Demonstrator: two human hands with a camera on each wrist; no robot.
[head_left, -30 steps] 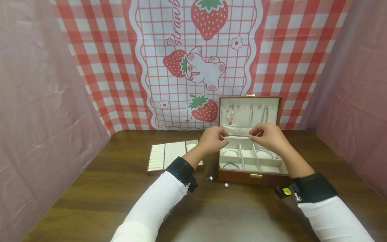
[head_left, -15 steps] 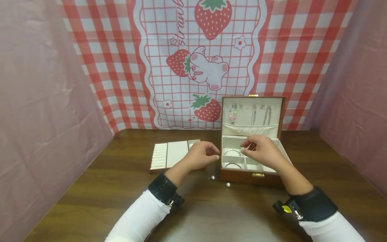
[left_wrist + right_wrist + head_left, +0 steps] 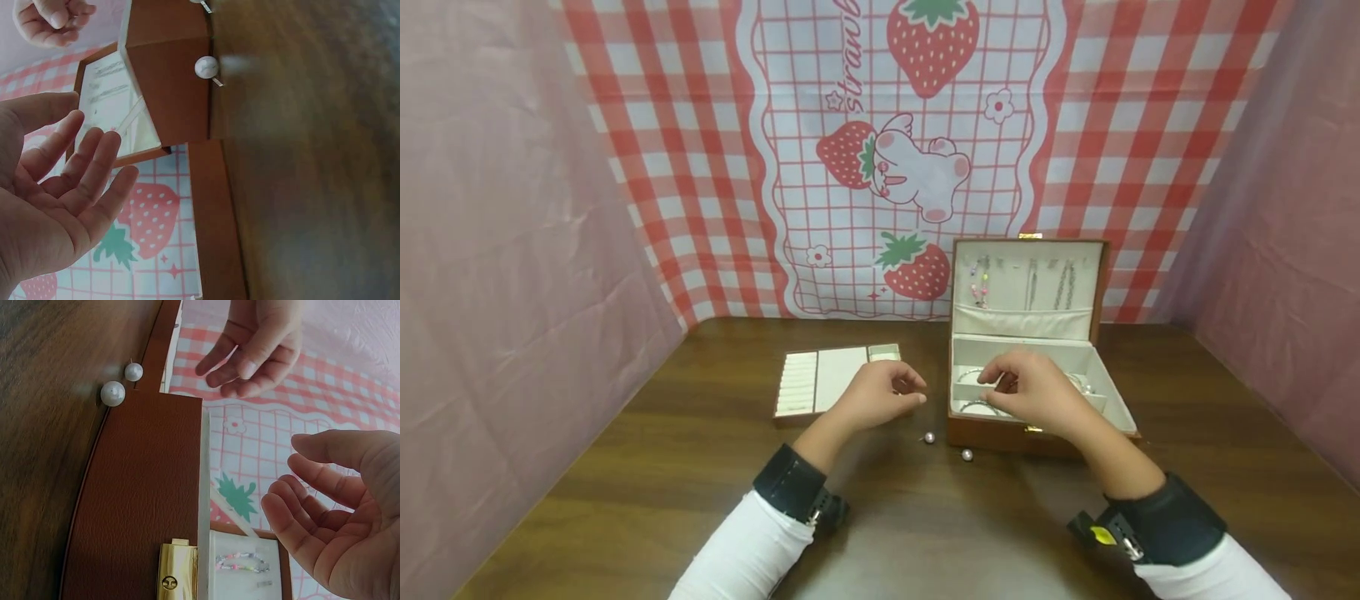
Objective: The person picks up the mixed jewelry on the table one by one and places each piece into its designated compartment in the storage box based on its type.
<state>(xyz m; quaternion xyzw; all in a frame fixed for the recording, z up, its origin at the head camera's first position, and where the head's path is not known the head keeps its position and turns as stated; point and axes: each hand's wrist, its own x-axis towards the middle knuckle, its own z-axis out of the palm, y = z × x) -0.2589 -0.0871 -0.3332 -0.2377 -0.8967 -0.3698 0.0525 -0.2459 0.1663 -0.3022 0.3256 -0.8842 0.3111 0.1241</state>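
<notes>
In the head view my left hand (image 3: 880, 394) hovers over the right part of a flat jewelry tray (image 3: 841, 367), its fingers loosely bent around nothing. My right hand (image 3: 1028, 390) is above the front of a brown jewelry box (image 3: 981, 432) whose lid is up. Nothing sits between its relaxed fingers in the right wrist view. Bracelets (image 3: 976, 408) lie in the box's compartments, partly covered by the right hand. Two pearl earrings rest on the table in front of the box: one pearl earring (image 3: 929, 437) to the left, the other pearl earring (image 3: 967, 455) nearer.
Inside the raised lid (image 3: 1028, 323) hang a colorful beaded bracelet (image 3: 980, 283) and silver necklaces (image 3: 1065, 286). The tray has ring rolls (image 3: 796, 385) on its left side. A red checked strawberry cloth (image 3: 917, 167) stands behind the wooden table (image 3: 625, 483).
Both hands have come down and toward me from the hinge side of the box. The left one has moved left over the tray; the right one stays over the box.
</notes>
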